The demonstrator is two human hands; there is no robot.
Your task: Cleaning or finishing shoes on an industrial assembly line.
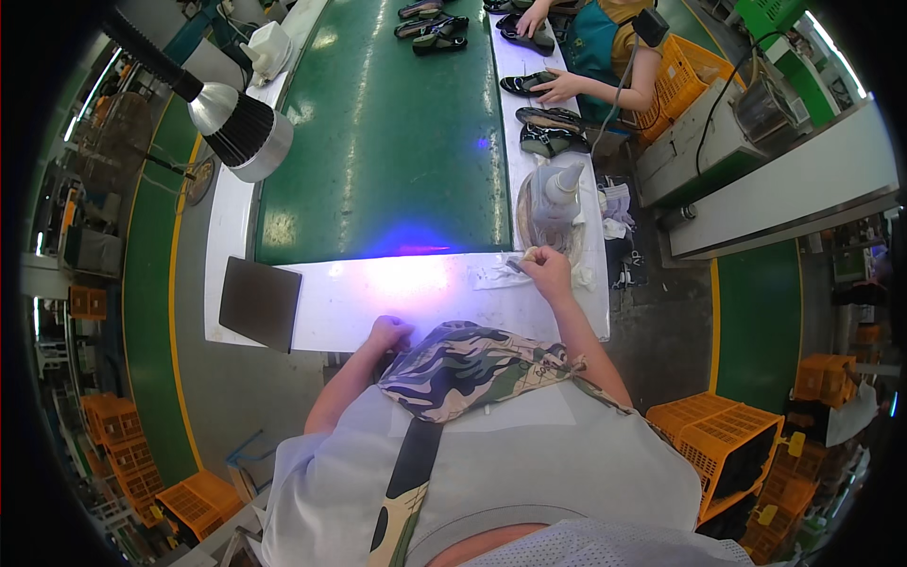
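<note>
My right hand (550, 272) is closed in a pinch over the right part of the white tabletop (345, 317). A small pale, greyish piece shows at its fingertips, too small to name. Beneath lies a crumpled whitish sheet (491, 276), and just beyond stands a translucent squeeze bottle (556, 194) with a pointed nozzle. My left hand (388, 333) rests at the table's near edge, against the camouflage apron (463, 364). Its fingers are curled, and whatever they might hold is hidden. A bright bluish-white light falls on the table between my hands.
Beyond the tabletop runs a green conveyor belt (387, 161) with dark shoes (439, 36) at its far end. More black shoes (553, 140) line the right ledge, where a co-worker's hands (561, 85) handle some. A lamp (246, 137) overhangs the left; a dark board (259, 304) lies below it.
</note>
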